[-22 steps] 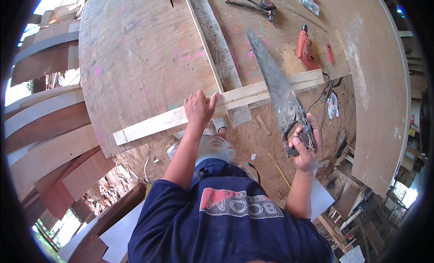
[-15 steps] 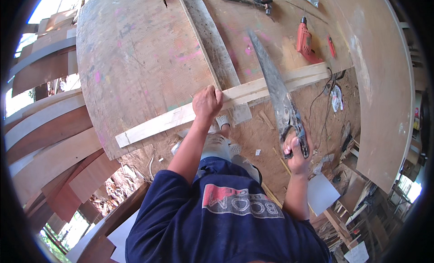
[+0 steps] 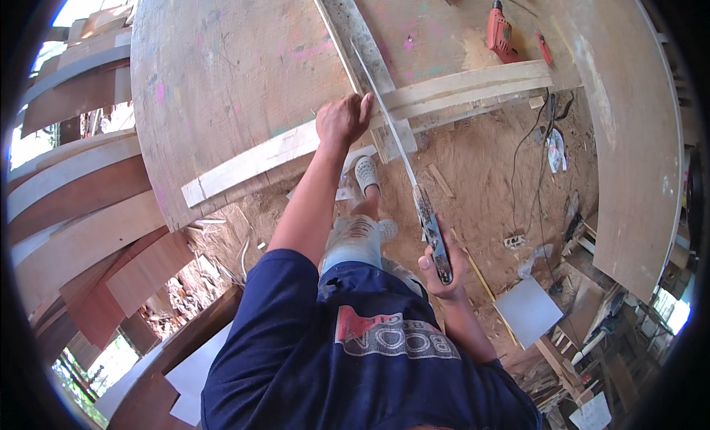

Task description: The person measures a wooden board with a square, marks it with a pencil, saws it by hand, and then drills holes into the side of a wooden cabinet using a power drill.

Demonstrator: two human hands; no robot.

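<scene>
A pale wooden strip [image 3: 255, 158] lies across the near edge of a large plywood work surface [image 3: 237, 68]. My left hand [image 3: 344, 119] is closed on the strip near its middle, thumb raised, pressing it down. In my right hand [image 3: 448, 266] is a handsaw [image 3: 430, 227], gripped by its worn dark handle. Its blade appears nearly edge-on and crosses the strip just right of my left thumb. Whether the teeth touch the wood I cannot tell. Under the strip, a long grey-stained board [image 3: 362, 49] runs away from me.
A red power drill [image 3: 501, 34] and a small red-handled tool [image 3: 543, 47] lie at the far right of the surface. Dark cables [image 3: 534, 160] hang to the dirt floor [image 3: 473, 171]. Curved wooden panels [image 3: 89, 230] are stacked at left; a large curved sheet [image 3: 621, 134] stands at right.
My right hand has brought the saw leftward, turning its blade from broadside to edge-on, beside my left hand. The left hand stays on the strip. The view has shifted slightly.
</scene>
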